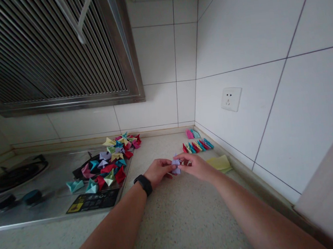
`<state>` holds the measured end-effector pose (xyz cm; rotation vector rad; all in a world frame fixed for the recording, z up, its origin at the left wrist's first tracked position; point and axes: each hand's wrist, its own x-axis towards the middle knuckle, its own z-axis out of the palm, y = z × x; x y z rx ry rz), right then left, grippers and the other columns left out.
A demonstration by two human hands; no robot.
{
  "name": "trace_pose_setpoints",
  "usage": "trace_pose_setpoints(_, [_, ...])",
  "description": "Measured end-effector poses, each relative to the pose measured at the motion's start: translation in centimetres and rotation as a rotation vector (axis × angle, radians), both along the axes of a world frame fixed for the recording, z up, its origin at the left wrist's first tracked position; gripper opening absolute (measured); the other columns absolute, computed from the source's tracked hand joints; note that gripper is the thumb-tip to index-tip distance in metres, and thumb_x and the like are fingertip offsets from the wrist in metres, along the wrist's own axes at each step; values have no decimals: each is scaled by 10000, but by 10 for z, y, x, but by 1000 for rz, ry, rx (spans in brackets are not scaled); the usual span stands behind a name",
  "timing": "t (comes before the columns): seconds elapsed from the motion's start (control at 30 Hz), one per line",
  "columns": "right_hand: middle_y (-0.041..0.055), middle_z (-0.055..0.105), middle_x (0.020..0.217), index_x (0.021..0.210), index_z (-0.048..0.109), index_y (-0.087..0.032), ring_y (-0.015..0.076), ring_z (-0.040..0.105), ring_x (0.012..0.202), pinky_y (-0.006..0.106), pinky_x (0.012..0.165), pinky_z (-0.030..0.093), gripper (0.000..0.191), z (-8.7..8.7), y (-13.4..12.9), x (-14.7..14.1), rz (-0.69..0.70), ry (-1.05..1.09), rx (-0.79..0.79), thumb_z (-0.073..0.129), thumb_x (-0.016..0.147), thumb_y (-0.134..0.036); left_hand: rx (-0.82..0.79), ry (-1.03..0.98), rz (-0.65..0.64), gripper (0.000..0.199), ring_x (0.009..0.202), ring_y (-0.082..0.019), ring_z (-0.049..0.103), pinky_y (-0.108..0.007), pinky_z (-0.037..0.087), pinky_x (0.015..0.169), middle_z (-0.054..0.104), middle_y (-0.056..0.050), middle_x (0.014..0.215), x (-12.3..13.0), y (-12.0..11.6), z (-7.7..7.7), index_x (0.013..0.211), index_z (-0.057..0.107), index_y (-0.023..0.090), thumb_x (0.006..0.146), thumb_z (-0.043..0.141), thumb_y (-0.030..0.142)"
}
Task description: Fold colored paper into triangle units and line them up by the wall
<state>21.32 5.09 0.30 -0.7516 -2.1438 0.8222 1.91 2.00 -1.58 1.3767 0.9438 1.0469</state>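
Observation:
Between both hands is a small piece of folded lavender paper [176, 167], held just above the countertop. My left hand [159, 169], with a black watch on its wrist, pinches the paper's left side between thumb and fingers. From the right, my right hand [195, 166] grips the other edge with its fingertips. The fingers cover part of the paper, so its full folded shape is hidden. Behind my right hand stands a row of folded paper pieces [198, 146] in red, blue and yellow-green. Yellow paper sheets [220, 163] lie beside my right wrist.
Many colourful folded paper shapes [108, 169] are heaped on the gas stove [53, 207] at left. Pink and teal folded papers [193, 134] lie in the back corner. A range hood [57, 52] overhangs the stove. A tiled wall with a socket [231, 99] bounds the right side.

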Motion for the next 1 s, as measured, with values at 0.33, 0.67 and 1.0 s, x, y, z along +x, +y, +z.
trace_pose_setpoints(0.33, [32,664,848,1076,666,-196,129,536,671,239,607,415,330,2,3,3,13,-29,-44,646,757,-279,60,11,4,342,634,-111,575,-191,430,520,661,-59,770,1,0,-1,831,670,106,669,736,399])
trace_pose_setpoints(0.67, [22,649,862,1105,654,-222,130,517,701,242,643,404,330,2,5,5,25,7,-23,630,778,-264,72,-26,-3,354,650,-117,596,-175,400,494,654,-45,800,2,-1,-2,882,642,139,693,712,430])
trace_pose_setpoints(1.0, [32,679,903,1152,645,-245,150,545,741,257,664,422,373,-1,7,5,33,24,-88,633,782,-292,91,4,-40,416,672,-119,585,-186,398,531,650,-53,820,2,-6,3,1040,659,157,728,679,431])
